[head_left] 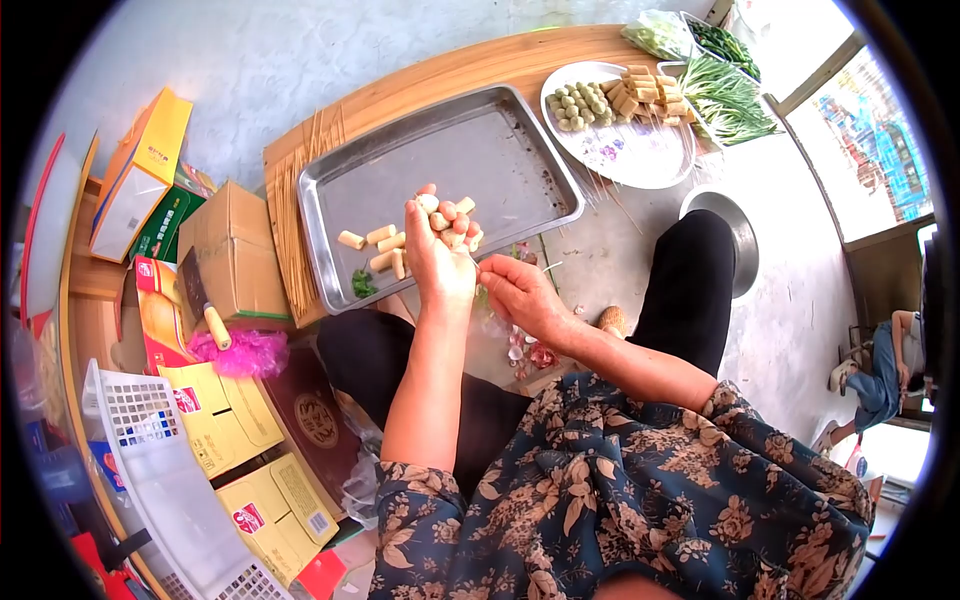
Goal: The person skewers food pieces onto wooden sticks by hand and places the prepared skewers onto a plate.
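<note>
My left hand (pixel 442 262) is raised over the near edge of a metal tray (pixel 420 135), its fingers curled around several small, pale round balls (pixel 455 228). Close to its heel, my right hand (pixel 522 297) pinches with thumb and fingertips; what lies between them is too small to make out. Short tan cylinder pieces (pixel 384 243) and a green leafy sprig (pixel 363 284) lie in the tray's near left corner. Thin wooden skewers (pixel 290 215) lie along the table beside the tray.
A white oval plate (pixel 650 170) holds green balls and stacked tan pieces, with green onions (pixel 725 100) beside it. A metal bowl (pixel 745 245) sits by my right knee. Cartons (pixel 240 250) and a white basket (pixel 175 490) are at left. Another person (pixel 885 365) is at far right.
</note>
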Demonstrator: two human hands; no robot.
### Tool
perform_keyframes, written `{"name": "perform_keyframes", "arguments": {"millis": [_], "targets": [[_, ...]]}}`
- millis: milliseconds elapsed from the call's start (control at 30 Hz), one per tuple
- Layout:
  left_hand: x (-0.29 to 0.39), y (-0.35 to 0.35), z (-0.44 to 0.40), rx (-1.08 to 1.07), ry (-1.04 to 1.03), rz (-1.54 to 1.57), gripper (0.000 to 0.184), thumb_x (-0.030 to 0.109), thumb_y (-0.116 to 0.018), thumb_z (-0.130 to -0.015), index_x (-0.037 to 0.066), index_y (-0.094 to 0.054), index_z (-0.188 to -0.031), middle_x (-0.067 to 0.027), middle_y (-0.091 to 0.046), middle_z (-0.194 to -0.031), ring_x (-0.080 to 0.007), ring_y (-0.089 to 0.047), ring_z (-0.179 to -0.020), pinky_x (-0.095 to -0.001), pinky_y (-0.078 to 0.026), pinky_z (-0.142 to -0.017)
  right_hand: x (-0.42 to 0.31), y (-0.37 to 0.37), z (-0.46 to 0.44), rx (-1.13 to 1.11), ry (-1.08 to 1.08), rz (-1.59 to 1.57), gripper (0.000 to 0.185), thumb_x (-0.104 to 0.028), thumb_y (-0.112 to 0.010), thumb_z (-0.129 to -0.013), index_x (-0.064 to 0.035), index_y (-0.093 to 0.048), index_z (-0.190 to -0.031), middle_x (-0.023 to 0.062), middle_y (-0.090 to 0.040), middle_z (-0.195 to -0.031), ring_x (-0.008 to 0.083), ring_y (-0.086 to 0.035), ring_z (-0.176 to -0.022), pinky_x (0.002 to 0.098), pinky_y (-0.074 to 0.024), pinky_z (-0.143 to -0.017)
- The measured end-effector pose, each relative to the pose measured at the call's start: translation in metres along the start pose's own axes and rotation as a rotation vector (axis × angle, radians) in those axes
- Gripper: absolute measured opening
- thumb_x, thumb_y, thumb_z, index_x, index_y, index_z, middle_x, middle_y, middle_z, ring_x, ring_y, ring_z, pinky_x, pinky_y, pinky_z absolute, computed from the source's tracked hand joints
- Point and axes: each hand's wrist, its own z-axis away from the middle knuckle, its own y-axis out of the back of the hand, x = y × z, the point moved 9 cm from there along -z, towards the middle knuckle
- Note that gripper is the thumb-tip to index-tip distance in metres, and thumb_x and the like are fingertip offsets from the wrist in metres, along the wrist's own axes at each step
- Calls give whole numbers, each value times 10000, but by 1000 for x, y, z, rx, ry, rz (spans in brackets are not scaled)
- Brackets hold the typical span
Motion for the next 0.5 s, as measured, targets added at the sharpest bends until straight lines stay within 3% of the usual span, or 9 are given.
{"name": "perform_keyframes", "arguments": {"millis": [500], "targets": [[-4,2,-7,7,38,17,299,375,-391,-974,113,-496,-1072,9,-487,-730,-121,-453,-612,-289,-406,-586,-5,4,-2,4,10,-20,156,-151,-460,-955,-39,-560,-910,-58,-389,-579,37,-344,-514,220,-275,-449]]}}
